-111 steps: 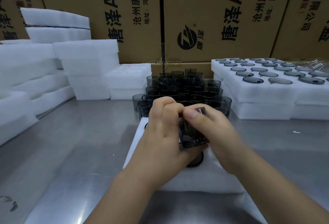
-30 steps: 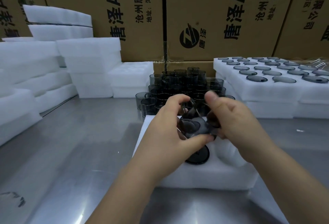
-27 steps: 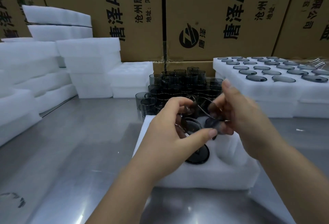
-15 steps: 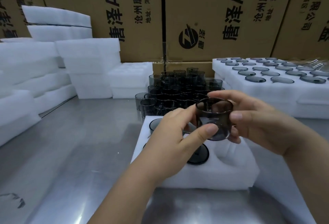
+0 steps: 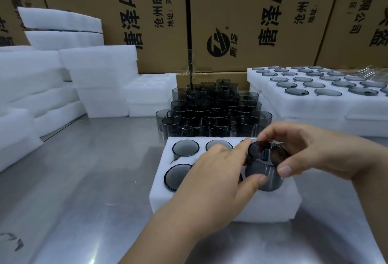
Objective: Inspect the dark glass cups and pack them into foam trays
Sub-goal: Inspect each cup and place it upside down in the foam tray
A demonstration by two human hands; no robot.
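Cup (image 5: 265,165) is sitting mouth-up between both hands, over the near right corner of the foam tray (image 5: 226,207). Right hand (image 5: 310,150) is pinching the rim, thumb on the near wall and fingers over the far edge. Left hand (image 5: 214,179) is bracing the left wall with thumb and forefinger. Both hands are grasping the same cup; neither is letting go. Whether its base is already sitting in a pocket or hanging just above the foam, I cannot tell, since the hands are hiding the underside.

Three packed cups are showing in the tray: back left (image 5: 185,148), front left (image 5: 177,176), and a third (image 5: 218,145) half hidden behind the left hand. Loose cups (image 5: 212,112) are standing stacked in tiers just behind the tray on the steel table (image 5: 84,179). Filled trays (image 5: 319,97) are piled to the right, empty foam (image 5: 98,81) to the left, cartons (image 5: 241,18) along the back.

Judgement on the step: seating is in hand, inspection looking finished. To do it well:
- keeping the cup level and centred over the pocket before pressing;
- pushing straight down from the rim with even pressure, not rocking it, since foam grips and glass chips at the lip;
- sliding the left thumb clear as the wall enters the foam, so it is not getting pinched;
- checking the rim ends flush with its neighbours.

Main risk as I read it: a tilted entry jamming the cup.
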